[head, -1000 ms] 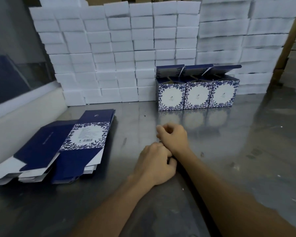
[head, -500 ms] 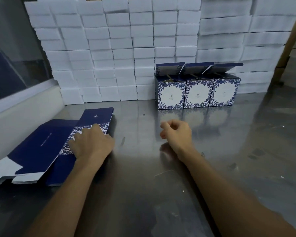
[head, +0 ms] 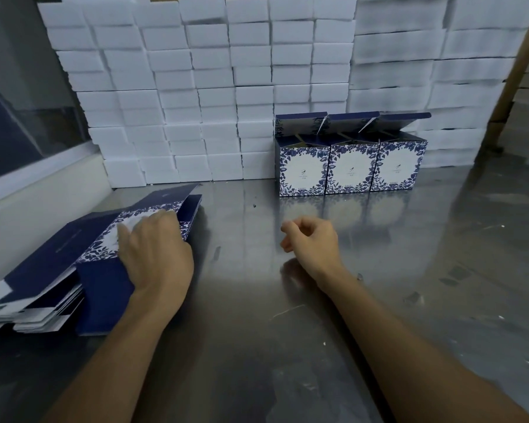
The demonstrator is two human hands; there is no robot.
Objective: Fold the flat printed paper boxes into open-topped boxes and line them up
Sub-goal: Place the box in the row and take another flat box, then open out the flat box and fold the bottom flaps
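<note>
A stack of flat blue-and-white printed boxes lies on the steel table at the left. My left hand lies over the right edge of the top flat box and grips it; the box's far end is raised off the stack, and my thumb is hidden. Hovering over the table's middle, my right hand has loosely curled fingers and holds nothing. Three folded boxes with their top flaps open stand side by side in a row at the back.
A wall of stacked white foam blocks runs along the back of the table, right behind the folded boxes. A white ledge with a glass panel borders the left side. Bare steel stretches to the right.
My left hand left my right hand, moved left onto the flat stack and has now lifted the top box's far end. My right hand stayed near the middle, fingers loosening.
</note>
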